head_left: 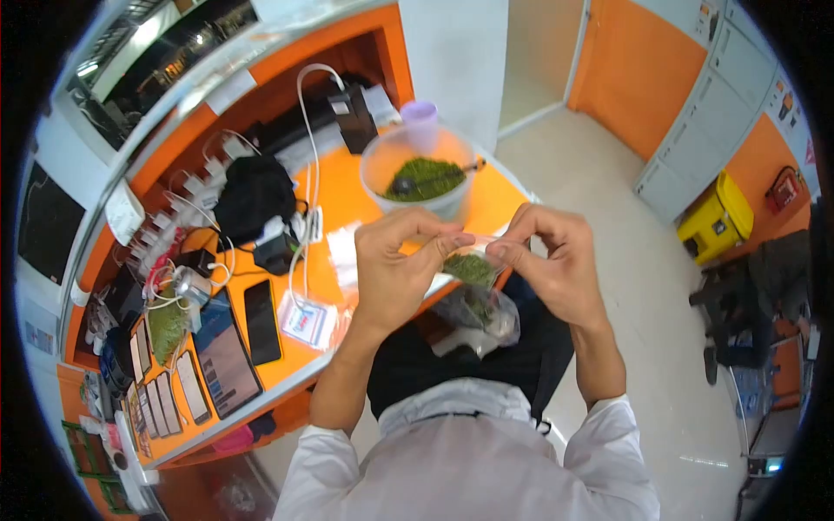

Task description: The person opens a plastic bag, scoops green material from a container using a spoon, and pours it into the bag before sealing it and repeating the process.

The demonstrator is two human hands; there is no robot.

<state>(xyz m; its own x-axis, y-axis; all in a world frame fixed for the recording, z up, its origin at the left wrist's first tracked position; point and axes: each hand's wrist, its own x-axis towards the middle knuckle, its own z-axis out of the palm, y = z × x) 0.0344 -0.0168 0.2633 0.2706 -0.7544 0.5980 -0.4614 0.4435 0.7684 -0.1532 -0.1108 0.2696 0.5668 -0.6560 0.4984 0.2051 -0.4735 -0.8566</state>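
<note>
Between my hands hangs a small clear zip bag (470, 268) with chopped green herb in it. My left hand (401, 265) pinches the bag's top edge at one end. At the other end, my right hand (549, 260) pinches the same edge between thumb and fingers. Below, on my lap, lies a larger clear plastic bag (493, 318) with some small contents that I cannot make out well. Just beyond my hands stands a translucent tub (375, 178) of the green herb, with a black spoon (405, 186) lying in it.
A purple cup (420, 122) stands behind the tub on the orange desk (499, 187). To the left lie a pack of small plastic bags (308, 321), a black phone (261, 321), a tablet (228, 352), several more phones (193, 386), cables and a black cloth bag (254, 200). A yellow bin (719, 217) stands far right.
</note>
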